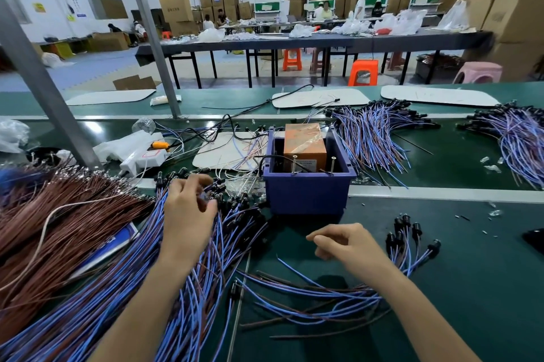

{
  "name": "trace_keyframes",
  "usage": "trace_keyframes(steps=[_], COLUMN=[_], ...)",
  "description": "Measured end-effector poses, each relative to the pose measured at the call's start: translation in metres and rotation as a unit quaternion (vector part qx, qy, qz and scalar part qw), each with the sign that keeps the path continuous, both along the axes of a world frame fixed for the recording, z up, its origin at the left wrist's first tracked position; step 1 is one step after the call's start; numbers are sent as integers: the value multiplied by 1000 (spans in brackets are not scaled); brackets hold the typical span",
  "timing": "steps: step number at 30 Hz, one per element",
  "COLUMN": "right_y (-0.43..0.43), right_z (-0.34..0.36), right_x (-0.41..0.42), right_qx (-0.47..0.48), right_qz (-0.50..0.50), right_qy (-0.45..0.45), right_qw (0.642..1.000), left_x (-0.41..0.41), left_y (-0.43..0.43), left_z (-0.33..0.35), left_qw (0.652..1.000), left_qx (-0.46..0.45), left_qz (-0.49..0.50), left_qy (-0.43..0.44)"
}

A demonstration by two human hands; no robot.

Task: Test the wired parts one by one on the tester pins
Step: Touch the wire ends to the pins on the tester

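On the worktop (441, 288), left of the blue tester box (307, 197), my left hand (188, 208) pinches one wired part (204, 197) in the pile (223, 244) — light, limp wires, so the hard black cap seems the best hold. My right hand (344, 241) hangs loosely curled, empty — below the pins (294, 166).
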State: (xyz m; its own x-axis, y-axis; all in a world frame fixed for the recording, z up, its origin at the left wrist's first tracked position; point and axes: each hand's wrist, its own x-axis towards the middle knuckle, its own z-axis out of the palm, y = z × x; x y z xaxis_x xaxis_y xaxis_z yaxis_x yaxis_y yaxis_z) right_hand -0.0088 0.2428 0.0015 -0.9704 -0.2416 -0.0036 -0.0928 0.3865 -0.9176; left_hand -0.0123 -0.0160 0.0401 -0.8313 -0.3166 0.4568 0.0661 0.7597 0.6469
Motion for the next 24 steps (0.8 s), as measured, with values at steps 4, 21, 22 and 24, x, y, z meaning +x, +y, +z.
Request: trace_keyframes(steps=[4,21,22,24], right_y=[-29,78,85,94], right_z=[25,38,31,17], right_x=[11,-1,-1,-3], right_qx=[-192,-242,-214,-165], right_qz=[12,-268,-279,-299], right_qy=[-40,21,16,7], right_qw=[981,932,936,940], left_x=[27,47,46,44], left_y=[52,37,33,32], left_z=[11,-9,-5,0], left_qw=[981,892,898,909], left_qx=[38,-2,3,58], left_qz=[-183,-391,-379,-358], left_qy=[56,-229,-222,-204])
